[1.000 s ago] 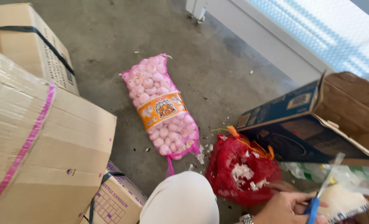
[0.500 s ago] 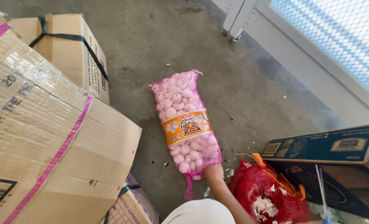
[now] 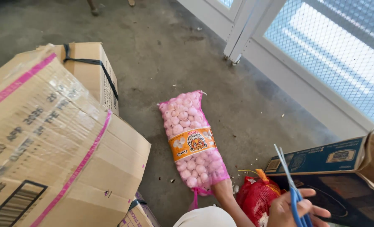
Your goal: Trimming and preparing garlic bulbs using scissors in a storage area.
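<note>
Garlic bag (image 3: 194, 143) gripped at its six-o'clock end by left hand (image 3: 223, 188); right hand (image 3: 294, 208) holds scissors (image 3: 295, 196), blades best kept away.

Left hand (image 3: 223, 187) mostly hidden behind pink garlic sack (image 3: 193, 143); right hand (image 3: 294, 209) cut by bottom edge.
</note>
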